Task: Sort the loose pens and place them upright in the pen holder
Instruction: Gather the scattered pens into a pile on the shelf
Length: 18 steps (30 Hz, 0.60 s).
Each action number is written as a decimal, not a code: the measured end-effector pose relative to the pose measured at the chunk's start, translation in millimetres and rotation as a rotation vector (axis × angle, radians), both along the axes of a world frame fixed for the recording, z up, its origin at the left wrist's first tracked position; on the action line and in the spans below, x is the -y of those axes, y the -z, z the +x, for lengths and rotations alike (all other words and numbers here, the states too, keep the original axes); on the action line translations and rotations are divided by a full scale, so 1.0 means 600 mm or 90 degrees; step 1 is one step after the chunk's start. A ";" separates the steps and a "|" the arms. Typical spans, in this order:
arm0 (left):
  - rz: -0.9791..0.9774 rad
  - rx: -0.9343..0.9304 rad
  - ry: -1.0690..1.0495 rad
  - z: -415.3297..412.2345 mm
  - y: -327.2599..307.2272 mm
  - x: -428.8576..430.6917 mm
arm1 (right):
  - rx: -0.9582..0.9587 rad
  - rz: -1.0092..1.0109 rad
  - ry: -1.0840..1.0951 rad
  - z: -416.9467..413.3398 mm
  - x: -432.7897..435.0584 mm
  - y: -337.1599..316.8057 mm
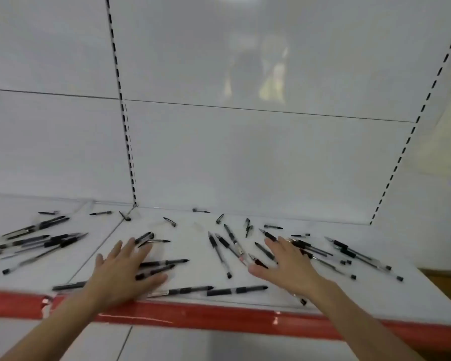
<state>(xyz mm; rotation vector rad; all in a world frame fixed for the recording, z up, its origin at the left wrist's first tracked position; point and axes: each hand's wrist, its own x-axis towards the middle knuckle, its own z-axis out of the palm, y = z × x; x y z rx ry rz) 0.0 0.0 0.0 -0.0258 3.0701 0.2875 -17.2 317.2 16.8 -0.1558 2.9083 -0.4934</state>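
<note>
Several black-grip pens lie scattered flat on a white shelf (193,251). One cluster of pens (37,241) lies at the far left, another group of pens (229,246) in the middle, and more pens (359,256) at the right. Loose pen caps (220,218) lie near the back. My left hand (125,269) is spread flat, palm down, over pens near the front edge. My right hand (287,264) is also spread with straight fingers, over pens right of the middle. Neither hand holds a pen. No pen holder is in view.
The shelf has a red front strip (219,313) and a white back panel with slotted uprights (126,142). A seam (99,246) divides the shelf into left and right boards. A pale bag (448,131) hangs at the right.
</note>
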 end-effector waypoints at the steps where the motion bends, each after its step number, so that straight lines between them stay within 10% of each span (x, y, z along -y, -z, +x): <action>1: -0.009 0.045 0.018 -0.006 0.000 0.005 | 0.012 0.027 0.006 -0.002 0.008 0.008; 9: -0.045 0.040 0.221 -0.085 0.022 -0.029 | -0.046 0.075 -0.067 -0.047 0.127 0.041; 14: 0.088 0.012 0.272 -0.092 0.004 0.007 | -0.089 -0.179 -0.015 -0.035 0.133 0.021; 18: -0.037 0.025 0.251 -0.078 -0.011 0.079 | -0.011 -0.024 0.010 -0.003 0.114 0.013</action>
